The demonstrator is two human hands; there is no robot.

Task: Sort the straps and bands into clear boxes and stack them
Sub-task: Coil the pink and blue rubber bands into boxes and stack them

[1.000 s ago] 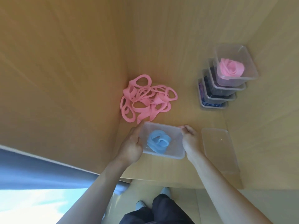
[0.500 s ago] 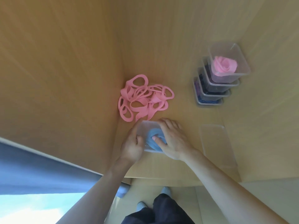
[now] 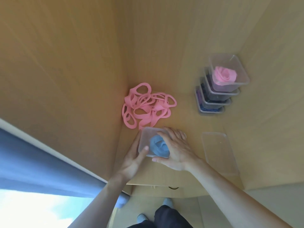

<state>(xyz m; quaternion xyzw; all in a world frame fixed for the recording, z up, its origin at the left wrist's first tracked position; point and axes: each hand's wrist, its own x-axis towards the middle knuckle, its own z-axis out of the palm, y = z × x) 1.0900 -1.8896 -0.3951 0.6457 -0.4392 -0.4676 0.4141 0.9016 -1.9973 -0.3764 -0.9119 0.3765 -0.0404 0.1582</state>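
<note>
Soft pink all through the loose heap of bands [image 3: 148, 106] at the far left. Light blue for the rolled band [image 3: 158, 146] inside the near clear box [image 3: 146, 134], itself colourless and faintly frosted. Same colourless plastic for the lid [image 3: 218, 153] at the right. In the stack of boxes [image 3: 230, 93] at the far right: a pink roll [image 3: 224, 77] on top, very dark contents [image 3: 217, 97] in the middle, blue and purple stripes [image 3: 208, 110] at the bottom. Warm honey-tan with faint straight grain over the wooden shelf [image 3: 184, 122] and walls [image 3: 74, 63]. Plain mid-blue on the curtain [image 3: 41, 162] at the near left. Black on the trousers [image 3: 169, 218], pale blue on the footwear [image 3: 167, 202].
</note>
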